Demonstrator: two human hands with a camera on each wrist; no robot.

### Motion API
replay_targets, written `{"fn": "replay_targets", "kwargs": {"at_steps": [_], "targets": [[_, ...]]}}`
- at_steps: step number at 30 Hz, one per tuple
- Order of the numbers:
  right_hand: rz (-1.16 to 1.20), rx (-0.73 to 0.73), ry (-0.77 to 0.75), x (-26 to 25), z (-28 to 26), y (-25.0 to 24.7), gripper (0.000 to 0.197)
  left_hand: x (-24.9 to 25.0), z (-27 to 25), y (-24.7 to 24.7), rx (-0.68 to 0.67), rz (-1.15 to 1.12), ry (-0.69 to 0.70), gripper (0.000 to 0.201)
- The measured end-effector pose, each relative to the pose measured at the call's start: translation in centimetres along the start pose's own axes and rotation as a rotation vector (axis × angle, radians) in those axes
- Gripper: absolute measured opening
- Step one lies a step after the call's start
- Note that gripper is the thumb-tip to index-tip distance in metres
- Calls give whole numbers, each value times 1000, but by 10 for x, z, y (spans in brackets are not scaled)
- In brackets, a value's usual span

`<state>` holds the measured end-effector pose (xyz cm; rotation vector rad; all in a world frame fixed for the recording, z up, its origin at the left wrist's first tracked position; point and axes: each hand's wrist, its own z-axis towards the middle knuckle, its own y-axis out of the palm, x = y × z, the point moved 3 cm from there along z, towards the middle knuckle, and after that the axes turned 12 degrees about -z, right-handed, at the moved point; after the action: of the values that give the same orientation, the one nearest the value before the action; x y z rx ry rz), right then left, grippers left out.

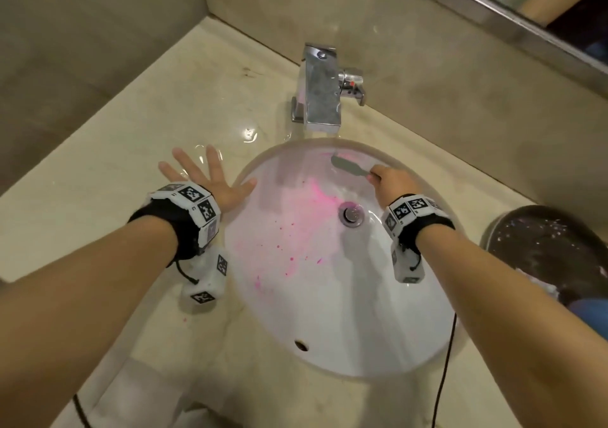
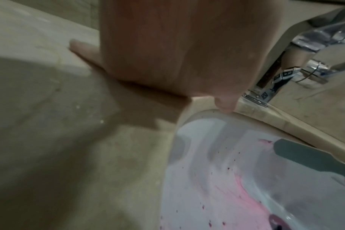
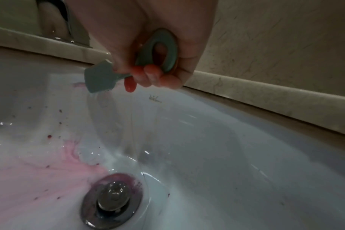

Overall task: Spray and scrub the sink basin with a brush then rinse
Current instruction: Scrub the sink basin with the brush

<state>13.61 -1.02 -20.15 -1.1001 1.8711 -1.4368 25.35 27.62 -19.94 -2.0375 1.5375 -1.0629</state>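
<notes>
The white oval sink basin (image 1: 329, 312) is streaked and spattered with pink from its far wall down to the metal drain plug (image 1: 351, 213). My right hand (image 1: 391, 181) grips the handle of a grey-green brush (image 1: 348, 164), whose head lies against the far basin wall under the faucet. In the right wrist view the fingers (image 3: 152, 76) curl round the brush (image 3: 100, 79) and its looped end. My left hand (image 1: 210, 181) rests flat with spread fingers on the wet counter beside the basin's left rim. From the left wrist the brush (image 2: 309, 160) shows over the pink-stained basin (image 2: 236, 186).
A chrome faucet (image 1: 320, 88) with a side lever stands behind the basin on the beige marble counter (image 1: 98, 197). Water pools on the counter near my left hand. A dark round bin (image 1: 552, 256) sits at the right. A black cable (image 1: 442, 378) hangs along the basin's right front.
</notes>
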Motion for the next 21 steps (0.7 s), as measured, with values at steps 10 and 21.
{"fn": "replay_targets", "kwargs": {"at_steps": [10, 21], "targets": [[-14, 65, 16, 4, 1, 11, 32, 2, 2, 1, 14, 33, -40, 105], [41, 99, 10, 10, 7, 13, 31, 6, 2, -1, 5, 52, -73, 106]]}}
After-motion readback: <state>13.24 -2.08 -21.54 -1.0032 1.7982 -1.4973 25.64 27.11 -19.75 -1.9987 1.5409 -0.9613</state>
